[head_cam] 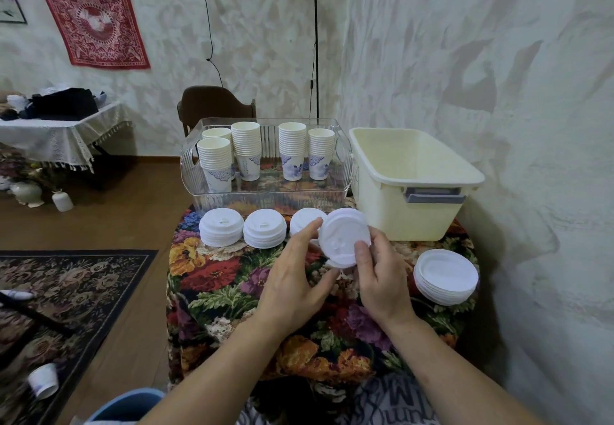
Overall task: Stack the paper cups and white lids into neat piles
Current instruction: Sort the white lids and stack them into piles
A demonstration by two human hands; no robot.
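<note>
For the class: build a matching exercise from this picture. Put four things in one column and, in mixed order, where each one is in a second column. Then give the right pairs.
Things
1. stacks of white paper cups with blue print
2. cream plastic tub with a grey handle
3. white plastic lids held up on edge
4. pile of white lids lying hollow side up

Places
A. between the left hand and right hand
B. alone on the right of the flowered tablecloth
C. inside the clear plastic tray
D. beside the tray, near the wall

Pairs: 1-C, 2-D, 3-A, 4-B

Both hands, left hand (296,278) and right hand (378,275), hold a lid stack (344,238) tilted above the floral table (232,291).
</note>
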